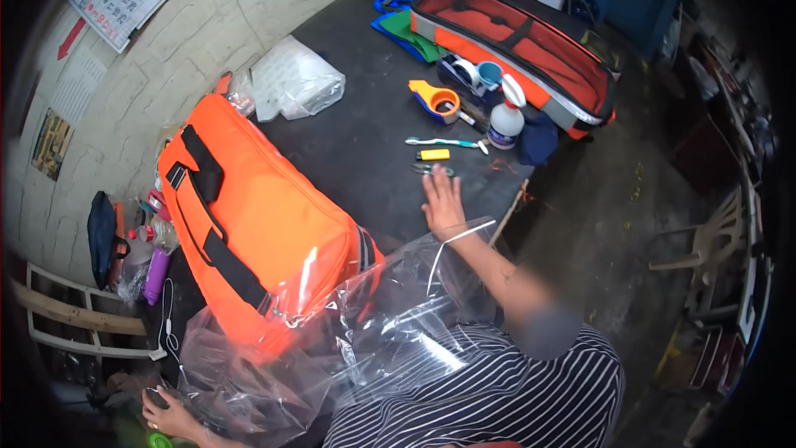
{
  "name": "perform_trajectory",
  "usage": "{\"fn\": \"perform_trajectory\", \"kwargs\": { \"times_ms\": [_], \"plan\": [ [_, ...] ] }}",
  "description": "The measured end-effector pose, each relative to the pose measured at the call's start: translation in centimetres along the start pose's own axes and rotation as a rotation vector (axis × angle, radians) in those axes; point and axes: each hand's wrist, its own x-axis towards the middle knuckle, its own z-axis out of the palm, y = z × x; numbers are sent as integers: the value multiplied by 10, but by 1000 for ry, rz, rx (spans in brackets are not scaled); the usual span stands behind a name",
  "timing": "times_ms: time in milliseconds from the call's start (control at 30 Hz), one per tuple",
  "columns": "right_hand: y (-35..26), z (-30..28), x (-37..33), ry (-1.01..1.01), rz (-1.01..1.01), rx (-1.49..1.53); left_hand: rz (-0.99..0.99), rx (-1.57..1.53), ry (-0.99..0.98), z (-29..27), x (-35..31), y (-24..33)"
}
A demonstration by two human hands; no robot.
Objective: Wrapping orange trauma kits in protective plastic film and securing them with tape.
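A bright orange bag [261, 207] with black straps lies on the dark table, its near end inside a clear plastic bag [332, 357] that spreads across my lap. My right hand [445, 206] is stretched over the tabletop with its fingers extended. Its fingertips reach small thread snips [427, 168], which they partly cover. Just beyond are a yellow lighter [432, 154] and a toothbrush [444, 143]. At the lower left, my left hand [176, 417] is curled around a small dark object [156, 399] whose kind I cannot make out. A green ring [158, 440] is beside that hand.
An open orange and grey case [531, 50] stands at the far right of the table, near a spray bottle [505, 120] and an orange-blue tape dispenser [435, 102]. A white plastic-wrapped bundle [296, 79] lies by the wall. A plastic chair [705, 241] stands right.
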Motion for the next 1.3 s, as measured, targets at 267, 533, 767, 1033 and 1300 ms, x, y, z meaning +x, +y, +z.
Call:
{"fn": "perform_trajectory", "kwargs": {
  "times_ms": [267, 533, 767, 1033, 1300],
  "plan": [
    [79, 28, 96, 22, 164, -238, -20, 119, 108, -47, -89, -11],
    [9, 41, 168, 347, -165, 81, -190, 32, -29, -76, -152, 21],
    [-54, 136, 183, -322, -34, -62, -139, -255, -173, -67, -107, 95],
    [41, 17, 53, -208, 93, -159, -19, -103, 68, -21, -138, 28],
    [169, -81, -75, -337, 792, -287, -64, -262, 28, -15, -119, 63]
  ]
}}
